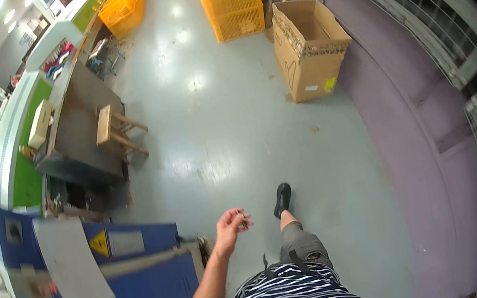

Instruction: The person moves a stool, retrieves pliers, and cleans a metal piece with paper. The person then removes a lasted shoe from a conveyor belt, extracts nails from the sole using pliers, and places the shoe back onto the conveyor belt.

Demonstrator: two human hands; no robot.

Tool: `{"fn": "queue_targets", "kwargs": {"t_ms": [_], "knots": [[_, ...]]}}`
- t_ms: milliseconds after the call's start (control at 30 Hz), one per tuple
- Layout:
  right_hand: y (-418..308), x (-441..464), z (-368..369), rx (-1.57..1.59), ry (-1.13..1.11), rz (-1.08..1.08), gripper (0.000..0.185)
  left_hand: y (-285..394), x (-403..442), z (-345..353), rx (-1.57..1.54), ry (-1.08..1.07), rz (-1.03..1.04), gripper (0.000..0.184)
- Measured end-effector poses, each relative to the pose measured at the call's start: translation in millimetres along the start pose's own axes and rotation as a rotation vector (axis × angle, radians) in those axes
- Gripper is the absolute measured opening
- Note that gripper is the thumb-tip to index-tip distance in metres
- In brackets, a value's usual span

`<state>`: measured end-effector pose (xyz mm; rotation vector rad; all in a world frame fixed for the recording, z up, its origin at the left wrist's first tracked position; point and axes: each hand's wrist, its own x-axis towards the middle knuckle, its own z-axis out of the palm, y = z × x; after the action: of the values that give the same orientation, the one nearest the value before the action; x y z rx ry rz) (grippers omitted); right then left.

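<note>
My left hand [231, 227] is out in front of my body above the grey floor, its fingers curled in toward the thumb. A small dark spot shows between the fingertips, too small to name. Nearest to this hand is the blue machine cabinet [149, 293] on the left, which it does not touch. A white sheet of paper [74, 265] hangs over the cabinet's side, next to a yellow warning sign [99, 243]. My right hand is out of view.
A wooden stool [107, 125] stands by the workbench [77, 106] at left. An open cardboard box [311, 64] sits against the purple wall [395, 123]. Yellow crates [234, 7] are stacked beyond it, with more yellow crates [124, 10] at far left. Grey floor [205, 135] runs between.
</note>
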<state>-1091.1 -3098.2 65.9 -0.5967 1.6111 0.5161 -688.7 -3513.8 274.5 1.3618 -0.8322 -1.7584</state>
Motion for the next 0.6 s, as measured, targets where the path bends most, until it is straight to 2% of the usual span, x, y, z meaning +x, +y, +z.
{"fn": "queue_targets", "kwargs": {"t_ms": [133, 200, 233, 300, 333, 367, 400, 433, 500, 600], "knots": [[-132, 58, -144, 0.002, 0.022, -0.006, 0.019, 48, 119, 8, -0.054, 0.149, -0.187, 0.02], [-214, 83, -250, 0.072, 0.118, -0.021, 0.019, 88, 177, 5, -0.116, 0.238, -0.252, 0.021], [-264, 98, -315, 0.168, 0.209, -0.051, 0.019, 110, 200, 1, -0.162, 0.256, -0.219, 0.019], [-396, 84, -464, 0.225, 0.425, -0.232, 0.023, 156, 240, -11, -0.332, 0.324, -0.122, 0.018], [-445, 113, -532, 0.148, 0.658, -0.367, 0.02, 180, 261, -16, -0.404, 0.353, -0.071, 0.017], [-517, 74, -596, 0.353, 0.614, -0.448, 0.013, 209, 282, -17, -0.442, 0.423, -0.04, 0.014], [-577, 61, -654, 0.424, 0.637, -0.55, 0.013, 229, 306, -24, -0.499, 0.446, -0.039, 0.015], [-643, 20, -699, 0.435, 0.67, -0.594, 0.014, 248, 331, -35, -0.55, 0.466, -0.037, 0.018], [-749, -4, -773, 0.423, 0.757, -0.765, 0.016, 285, 388, -66, -0.624, 0.454, -0.011, 0.023], [-869, -30, -815, 0.443, 0.77, -0.906, 0.021, 347, 477, -113, -0.653, 0.372, 0.058, 0.03]]}}
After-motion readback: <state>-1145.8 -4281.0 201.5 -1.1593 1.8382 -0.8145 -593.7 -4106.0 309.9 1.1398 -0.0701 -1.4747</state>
